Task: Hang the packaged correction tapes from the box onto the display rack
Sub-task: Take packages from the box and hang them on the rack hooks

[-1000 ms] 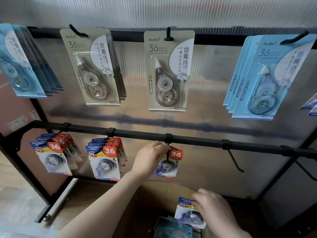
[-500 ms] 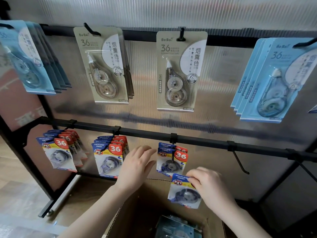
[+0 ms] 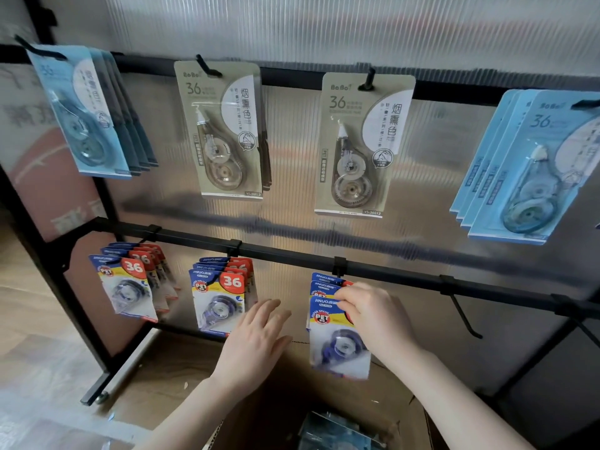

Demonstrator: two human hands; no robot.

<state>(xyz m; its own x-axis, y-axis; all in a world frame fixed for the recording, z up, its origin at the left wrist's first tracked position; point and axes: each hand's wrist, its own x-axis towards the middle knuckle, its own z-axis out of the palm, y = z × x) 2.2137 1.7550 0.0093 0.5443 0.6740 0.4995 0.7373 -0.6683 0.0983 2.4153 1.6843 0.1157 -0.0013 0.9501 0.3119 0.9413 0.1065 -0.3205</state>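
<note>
Crowding the rack (image 3: 389,274): hung packs (image 3: 224,297), bare hook (image 3: 464,316)

I see two bare forearms coming in from the near edge, no sleeves anywhere in view. Left hand (image 3: 256,339) and right hand (image 3: 376,316): no gloves, rings, watch or bands on what shows. Fingers slim, nails short and unpainted where I can make them out. No markings visible.

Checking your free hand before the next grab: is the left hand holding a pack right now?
No, the left hand is open with fingers spread, holding nothing, beside the packs.
</note>
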